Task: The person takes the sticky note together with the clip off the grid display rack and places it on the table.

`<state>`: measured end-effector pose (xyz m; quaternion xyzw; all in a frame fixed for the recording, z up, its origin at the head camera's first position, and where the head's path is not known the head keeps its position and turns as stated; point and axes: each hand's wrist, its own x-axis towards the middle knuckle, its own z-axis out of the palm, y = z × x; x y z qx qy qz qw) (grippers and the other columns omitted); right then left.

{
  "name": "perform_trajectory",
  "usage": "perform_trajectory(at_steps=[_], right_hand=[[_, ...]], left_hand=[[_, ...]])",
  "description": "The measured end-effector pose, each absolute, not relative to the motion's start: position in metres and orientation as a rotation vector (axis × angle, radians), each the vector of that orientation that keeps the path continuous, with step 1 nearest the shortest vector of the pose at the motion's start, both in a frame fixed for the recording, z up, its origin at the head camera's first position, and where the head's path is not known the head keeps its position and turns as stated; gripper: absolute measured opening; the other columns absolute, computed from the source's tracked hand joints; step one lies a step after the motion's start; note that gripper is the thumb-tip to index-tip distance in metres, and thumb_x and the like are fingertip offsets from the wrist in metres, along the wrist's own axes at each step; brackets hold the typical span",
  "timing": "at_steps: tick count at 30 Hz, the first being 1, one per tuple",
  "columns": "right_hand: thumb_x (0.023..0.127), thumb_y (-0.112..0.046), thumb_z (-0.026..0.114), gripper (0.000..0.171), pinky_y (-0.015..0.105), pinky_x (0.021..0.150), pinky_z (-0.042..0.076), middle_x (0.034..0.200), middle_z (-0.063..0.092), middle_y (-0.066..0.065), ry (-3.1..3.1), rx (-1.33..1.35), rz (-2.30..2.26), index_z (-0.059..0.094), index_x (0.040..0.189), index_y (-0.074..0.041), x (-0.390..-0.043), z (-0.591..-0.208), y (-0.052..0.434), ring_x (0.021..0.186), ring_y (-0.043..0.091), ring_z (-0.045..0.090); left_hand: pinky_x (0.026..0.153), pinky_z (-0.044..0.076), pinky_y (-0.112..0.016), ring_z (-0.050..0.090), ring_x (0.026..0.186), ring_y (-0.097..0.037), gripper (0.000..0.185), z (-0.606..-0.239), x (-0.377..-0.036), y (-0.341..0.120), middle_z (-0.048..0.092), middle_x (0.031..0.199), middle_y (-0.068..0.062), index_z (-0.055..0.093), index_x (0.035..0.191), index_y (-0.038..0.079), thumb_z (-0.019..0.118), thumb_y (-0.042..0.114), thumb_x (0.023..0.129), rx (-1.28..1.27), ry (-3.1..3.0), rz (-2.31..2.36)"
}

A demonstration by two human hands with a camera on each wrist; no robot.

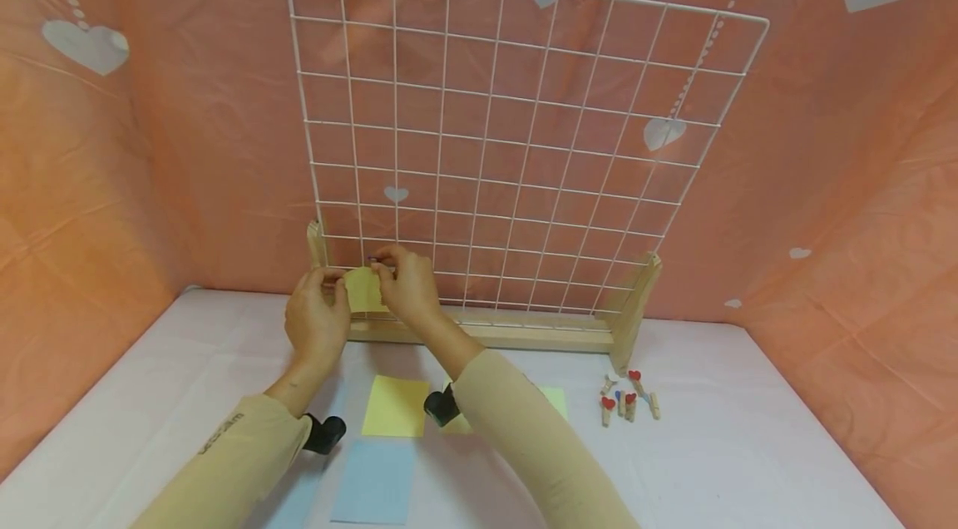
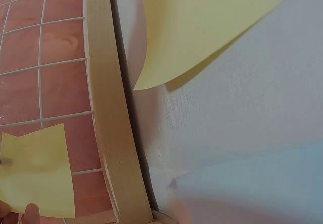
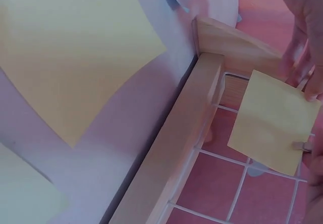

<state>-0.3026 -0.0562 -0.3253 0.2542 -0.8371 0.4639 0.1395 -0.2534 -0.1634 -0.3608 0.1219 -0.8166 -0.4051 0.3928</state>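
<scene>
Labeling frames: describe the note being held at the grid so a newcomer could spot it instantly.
Start at the white wire grid standing in its wooden base on the table. At its lower left corner, both hands hold a small yellow note against the wires. Unlike the yellow sheet and blue sheet lying flat on the table, it is upright and smaller.

A staged craft corner

Pink heart-printed cloth (image 1: 823, 180) is draping round beyond the fingers, backing a white-covered table (image 1: 748, 462) and wire grid (image 1: 524, 138).
</scene>
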Motion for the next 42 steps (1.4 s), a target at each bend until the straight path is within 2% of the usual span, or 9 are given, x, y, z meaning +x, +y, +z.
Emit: perform_trajectory(at_steps=[8, 16, 18, 22, 25, 31, 34, 37, 42], right_hand=[[0.092, -0.004, 0.061, 0.012, 0.011, 0.04, 0.042, 0.089, 0.074, 0.015, -2.358, 0.74, 1.318, 0.069, 0.099, 0.002, -0.304, -0.328, -0.054, 0.046, 0.012, 0.063], [0.093, -0.004, 0.06, 0.014, 0.015, 0.039, 0.044, 0.097, 0.072, 0.019, -2.299, 0.73, 1.445, 0.068, 0.101, 0.004, -0.305, -0.33, -0.051, 0.043, 0.016, 0.062], [0.093, -0.004, 0.06, 0.015, 0.015, 0.039, 0.045, 0.099, 0.072, 0.019, -2.286, 0.729, 1.458, 0.068, 0.103, 0.004, -0.305, -0.33, -0.05, 0.047, 0.019, 0.064], [0.092, -0.003, 0.06, 0.014, 0.014, 0.052, 0.052, 0.099, 0.072, 0.016, -2.241, 0.719, 1.426, 0.069, 0.102, 0.002, -0.303, -0.331, -0.046, 0.07, 0.02, 0.072], [0.092, -0.001, 0.06, 0.015, 0.015, 0.054, 0.053, 0.098, 0.072, 0.018, -2.197, 0.745, 1.45, 0.069, 0.102, 0.004, -0.302, -0.332, -0.043, 0.073, 0.023, 0.073], [0.093, -0.001, 0.059, 0.016, 0.014, 0.043, 0.047, 0.102, 0.07, 0.022, -2.149, 0.78, 1.556, 0.067, 0.104, 0.006, -0.301, -0.337, -0.037, 0.065, 0.033, 0.071], [0.093, -0.003, 0.059, 0.017, 0.013, 0.037, 0.041, 0.103, 0.07, 0.023, -2.116, 0.776, 1.615, 0.066, 0.106, 0.006, -0.3, -0.339, -0.035, 0.051, 0.036, 0.065], [0.093, -0.003, 0.06, 0.018, 0.01, 0.036, 0.038, 0.102, 0.069, 0.026, -2.068, 0.785, 1.679, 0.065, 0.107, 0.008, -0.298, -0.341, -0.033, 0.045, 0.04, 0.059], [0.092, -0.002, 0.061, 0.019, 0.008, 0.036, 0.037, 0.101, 0.068, 0.028, -2.033, 0.791, 1.703, 0.064, 0.106, 0.01, -0.293, -0.341, -0.03, 0.043, 0.043, 0.057]], left_hand=[[0.07, 0.045, -0.051, 0.064, 0.086, -0.037, 0.013, -0.362, -0.254, -0.164, 0.065, 0.093, -0.019, 0.066, 0.098, 0.001, 0.056, 0.004, 0.091, 0.303, -2.057, -1.059], [0.07, 0.047, -0.05, 0.065, 0.086, -0.036, 0.014, -0.363, -0.253, -0.164, 0.065, 0.093, -0.019, 0.067, 0.099, 0.0, 0.056, 0.003, 0.091, 0.302, -2.054, -1.067], [0.069, 0.047, -0.051, 0.065, 0.085, -0.035, 0.013, -0.364, -0.252, -0.164, 0.066, 0.093, -0.019, 0.067, 0.099, 0.0, 0.056, 0.003, 0.091, 0.311, -2.05, -1.069], [0.069, 0.046, -0.05, 0.065, 0.085, -0.035, 0.013, -0.365, -0.25, -0.165, 0.065, 0.095, -0.019, 0.067, 0.098, 0.001, 0.056, 0.003, 0.09, 0.326, -2.052, -1.098], [0.07, 0.045, -0.05, 0.065, 0.086, -0.035, 0.013, -0.366, -0.248, -0.166, 0.065, 0.097, -0.018, 0.066, 0.098, 0.002, 0.056, 0.003, 0.09, 0.327, -2.059, -1.114], [0.068, 0.045, -0.047, 0.066, 0.082, -0.034, 0.015, -0.368, -0.246, -0.166, 0.066, 0.094, -0.019, 0.066, 0.1, 0.001, 0.055, 0.003, 0.09, 0.318, -2.043, -1.116], [0.067, 0.044, -0.045, 0.066, 0.081, -0.034, 0.015, -0.367, -0.245, -0.166, 0.066, 0.092, -0.019, 0.066, 0.099, 0.001, 0.056, 0.004, 0.09, 0.316, -2.038, -1.115], [0.066, 0.045, -0.044, 0.066, 0.081, -0.033, 0.015, -0.367, -0.244, -0.165, 0.066, 0.094, -0.017, 0.066, 0.1, 0.001, 0.056, 0.005, 0.09, 0.319, -2.04, -1.119], [0.065, 0.044, -0.041, 0.065, 0.081, -0.032, 0.014, -0.366, -0.242, -0.164, 0.067, 0.093, -0.017, 0.066, 0.099, 0.001, 0.057, 0.007, 0.09, 0.334, -2.036, -1.122]])
